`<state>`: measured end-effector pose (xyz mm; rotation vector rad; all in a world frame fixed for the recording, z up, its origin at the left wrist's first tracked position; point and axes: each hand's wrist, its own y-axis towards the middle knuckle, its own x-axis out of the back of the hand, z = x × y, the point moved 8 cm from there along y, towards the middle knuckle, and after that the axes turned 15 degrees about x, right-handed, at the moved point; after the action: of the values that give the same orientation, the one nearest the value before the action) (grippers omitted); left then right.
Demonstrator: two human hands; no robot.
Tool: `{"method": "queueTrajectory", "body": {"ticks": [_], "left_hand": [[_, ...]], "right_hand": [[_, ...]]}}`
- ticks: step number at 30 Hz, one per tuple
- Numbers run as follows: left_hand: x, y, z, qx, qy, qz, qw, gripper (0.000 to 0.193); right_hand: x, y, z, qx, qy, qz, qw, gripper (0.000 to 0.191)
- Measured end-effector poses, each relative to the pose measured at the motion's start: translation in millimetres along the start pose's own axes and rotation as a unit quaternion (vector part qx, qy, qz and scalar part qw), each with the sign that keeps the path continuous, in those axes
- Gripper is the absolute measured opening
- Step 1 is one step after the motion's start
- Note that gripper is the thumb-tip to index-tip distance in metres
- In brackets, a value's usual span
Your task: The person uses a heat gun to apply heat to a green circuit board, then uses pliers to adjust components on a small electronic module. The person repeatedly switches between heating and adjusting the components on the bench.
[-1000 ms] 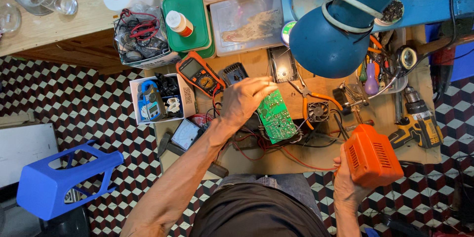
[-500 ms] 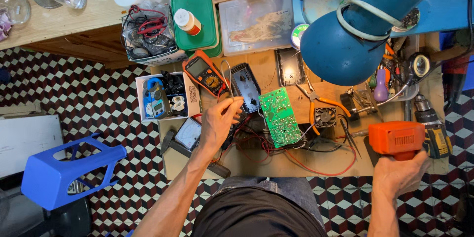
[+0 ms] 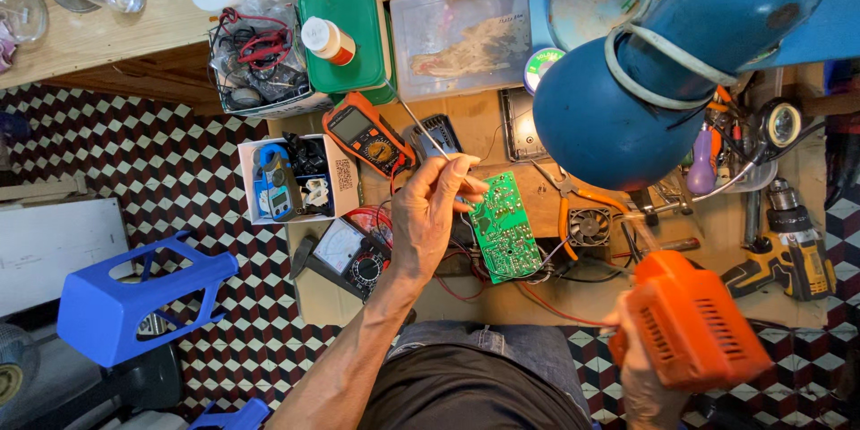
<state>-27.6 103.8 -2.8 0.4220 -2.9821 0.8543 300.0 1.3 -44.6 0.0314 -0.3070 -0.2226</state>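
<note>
My left hand [image 3: 428,215] pinches a thin grey wire [image 3: 417,121] that slants up and left over the bench. The fingers are at the left edge of a green circuit board [image 3: 507,229] lying among red and black leads. My right hand [image 3: 634,367] grips an orange gun-shaped soldering tool [image 3: 692,321] near my lap, to the right of the board and apart from it. Its thin tip [image 3: 647,242] points up towards the bench.
A big blue lamp head [image 3: 645,72] hangs over the bench's right half. Around the board lie an orange multimeter [image 3: 367,134], an analog meter [image 3: 349,258], orange-handled pliers [image 3: 573,206], a small fan [image 3: 589,226] and a yellow drill [image 3: 793,251]. A blue stool [image 3: 134,296] stands left.
My left hand has come back up to the board's edge and now holds the thin wire. My right hand has brought the orange tool down and tilted it, tip towards the bench.
</note>
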Motion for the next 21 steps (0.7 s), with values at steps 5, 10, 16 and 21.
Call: {"method": "queueTrajectory", "body": {"ticks": [5, 10, 16, 21], "left_hand": [[-3.6, 7.4, 1.3, -0.001, 0.007, -0.012, 1.000, 0.034], [-1.8, 16.1, 6.5, -0.009, -0.050, 0.021, 0.998, 0.034], [28.8, 17.2, 18.8, -0.005, -0.007, -0.033, 0.999, 0.030], [64.9, -2.3, 63.6, 0.079, 0.148, -0.108, 0.980, 0.023]], "right_hand": [[-54.5, 4.3, 7.3, 0.103, -0.042, 0.109, 0.988, 0.054], [-91.7, 5.3, 46.3, 0.370, -0.310, 0.156, 0.861, 0.041], [-54.7, 17.0, 42.0, 0.318, -0.368, 0.091, 0.869, 0.037], [20.0, 25.9, 4.6, 0.165, -0.325, -0.021, 0.931, 0.045]]}}
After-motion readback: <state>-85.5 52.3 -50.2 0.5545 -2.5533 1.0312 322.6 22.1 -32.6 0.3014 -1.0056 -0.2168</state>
